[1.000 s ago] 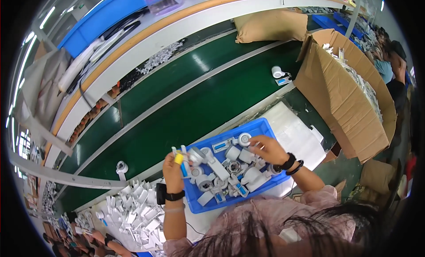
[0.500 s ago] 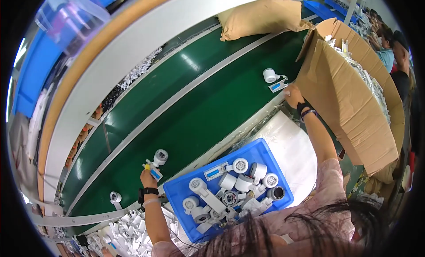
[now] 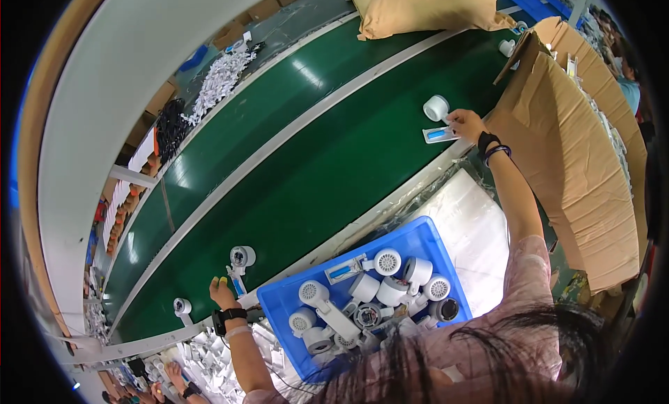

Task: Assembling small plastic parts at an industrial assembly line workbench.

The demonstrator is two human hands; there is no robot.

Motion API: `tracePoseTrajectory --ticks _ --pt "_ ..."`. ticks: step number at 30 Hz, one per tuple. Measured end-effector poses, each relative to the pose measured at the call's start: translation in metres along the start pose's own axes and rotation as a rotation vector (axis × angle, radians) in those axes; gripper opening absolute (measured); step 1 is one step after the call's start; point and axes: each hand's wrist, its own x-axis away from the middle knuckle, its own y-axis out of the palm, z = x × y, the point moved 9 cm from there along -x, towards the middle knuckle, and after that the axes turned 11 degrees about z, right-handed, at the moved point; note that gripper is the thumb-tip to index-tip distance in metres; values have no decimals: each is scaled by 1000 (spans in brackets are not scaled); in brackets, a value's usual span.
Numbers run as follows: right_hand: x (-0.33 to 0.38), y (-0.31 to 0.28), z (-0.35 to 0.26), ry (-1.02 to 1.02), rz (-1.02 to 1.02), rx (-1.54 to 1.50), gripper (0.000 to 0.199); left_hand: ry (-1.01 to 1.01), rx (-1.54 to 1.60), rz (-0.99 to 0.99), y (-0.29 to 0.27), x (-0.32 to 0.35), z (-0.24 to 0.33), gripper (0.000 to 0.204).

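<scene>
On the green conveyor belt (image 3: 313, 174), at the far right, lies a white handheld-fan part (image 3: 436, 109) with a round head and a flat handle piece holding a blue cell (image 3: 438, 134). My right hand (image 3: 468, 125) has its fingers closed on the joint between head and handle. Nearer on the left, another fan part (image 3: 241, 258) rests on the belt, its round end facing up. Just beside it is my left hand (image 3: 221, 294), fingers apart and holding nothing, with a yellow cover on one fingertip. A blue bin (image 3: 279, 313) full of similar fan parts stands between my arms.
A large cardboard box (image 3: 550, 146) with white parts stands to the right. One more fan part (image 3: 182, 306) sits at the belt's left end. White pieces (image 3: 202, 359) are heaped below my left forearm. A brown sack (image 3: 432, 10) lies across the far belt edge.
My left hand has let go of the near fan part and drawn back slightly. My right hand has reached over the belt and taken hold of the far fan part. The view has shifted.
</scene>
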Motion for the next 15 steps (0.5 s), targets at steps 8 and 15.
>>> tracePoseTrajectory --ticks 8,15 --pt "84 27 -102 308 -302 -814 19 -45 381 -486 9 133 121 28" --pt "231 39 -233 339 -506 -1112 21 610 295 -806 -28 315 219 49"
